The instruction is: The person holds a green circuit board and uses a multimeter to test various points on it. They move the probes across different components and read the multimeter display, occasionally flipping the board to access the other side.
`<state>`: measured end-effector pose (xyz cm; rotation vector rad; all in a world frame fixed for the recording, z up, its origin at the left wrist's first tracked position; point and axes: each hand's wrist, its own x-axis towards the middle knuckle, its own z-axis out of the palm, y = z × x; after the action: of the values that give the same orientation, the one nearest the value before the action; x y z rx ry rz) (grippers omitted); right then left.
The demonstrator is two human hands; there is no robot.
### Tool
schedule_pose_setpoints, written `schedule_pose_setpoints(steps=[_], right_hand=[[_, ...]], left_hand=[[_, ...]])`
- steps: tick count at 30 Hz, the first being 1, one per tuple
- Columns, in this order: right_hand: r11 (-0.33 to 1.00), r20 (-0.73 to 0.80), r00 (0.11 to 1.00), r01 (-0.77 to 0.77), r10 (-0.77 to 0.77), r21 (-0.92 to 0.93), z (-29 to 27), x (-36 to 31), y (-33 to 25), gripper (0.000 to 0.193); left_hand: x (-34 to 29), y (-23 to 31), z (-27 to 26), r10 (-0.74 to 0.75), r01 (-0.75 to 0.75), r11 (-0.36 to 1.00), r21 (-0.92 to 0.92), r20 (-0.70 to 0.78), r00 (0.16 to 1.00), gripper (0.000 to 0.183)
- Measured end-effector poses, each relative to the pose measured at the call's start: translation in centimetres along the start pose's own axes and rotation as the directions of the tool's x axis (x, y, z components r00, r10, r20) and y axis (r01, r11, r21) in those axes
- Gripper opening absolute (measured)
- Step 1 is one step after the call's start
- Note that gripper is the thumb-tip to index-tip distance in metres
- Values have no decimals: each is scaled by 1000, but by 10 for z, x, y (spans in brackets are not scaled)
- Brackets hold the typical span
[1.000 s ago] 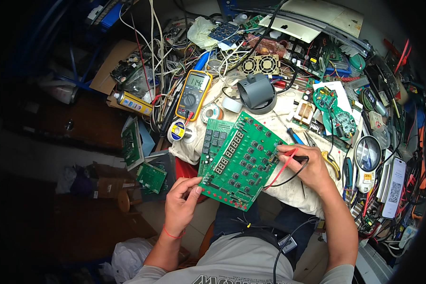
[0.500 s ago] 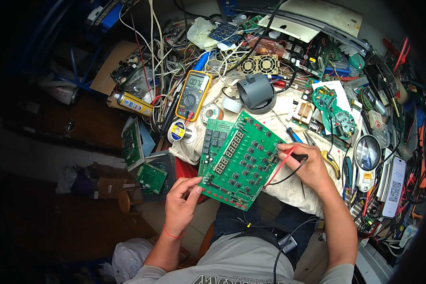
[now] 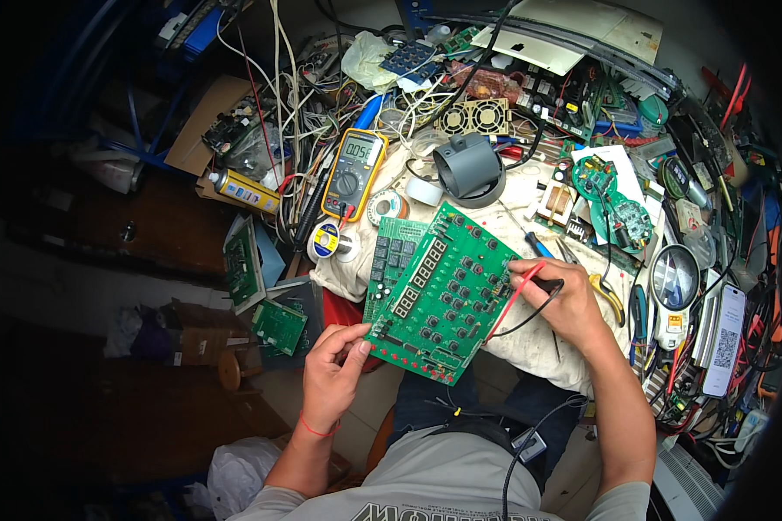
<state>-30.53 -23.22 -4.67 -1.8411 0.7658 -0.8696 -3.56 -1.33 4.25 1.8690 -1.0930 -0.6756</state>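
Observation:
A green circuit board (image 3: 450,304) with a row of digit displays, several black push buttons and red LEDs is held tilted in front of me. My left hand (image 3: 334,360) pinches its lower left corner between thumb and fingers. At the board's right edge, my right hand (image 3: 569,304) grips a pair of test probes (image 3: 549,285), one red and one black; their tips are hidden by the fingers. Partly behind the board lies a second green board (image 3: 393,252) with dark relays. Beyond it, a yellow multimeter (image 3: 354,176) shows a lit reading.
Solder spools (image 3: 325,240), a grey cylindrical holder (image 3: 469,169), a blue-handled screwdriver (image 3: 539,246) and yellow-handled pliers (image 3: 608,300) surround the boards on a pale cloth (image 3: 530,352). A magnifying glass (image 3: 674,280) and phone (image 3: 723,343) are at right. Tangled wires and boards crowd the back.
The multimeter's reading has changed. The red lead and my right hand have shifted very slightly, while my left hand and the board stay nearly still.

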Motion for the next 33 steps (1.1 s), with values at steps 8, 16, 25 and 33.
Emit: schedule_pose_setpoints(steps=[8, 16, 25, 33], right_hand=[[996, 2, 999, -41, 41, 77, -1, 0, 1, 15], [993, 3, 997, -71, 71, 92, -1, 0, 1, 14], [993, 2, 996, -84, 84, 86, -1, 0, 0, 15], [996, -20, 998, -54, 56, 64, 0, 0, 1, 16]], left_hand=[[0, 0, 0, 0, 0, 1000, 17, -1, 1000, 24], [0, 0, 1, -12, 12, 1000, 22, -8, 1000, 24], [1, 1, 0, 3, -3, 1000, 13, 6, 1000, 24], [0, 1, 1, 2, -2, 1000, 1, 3, 1000, 24]])
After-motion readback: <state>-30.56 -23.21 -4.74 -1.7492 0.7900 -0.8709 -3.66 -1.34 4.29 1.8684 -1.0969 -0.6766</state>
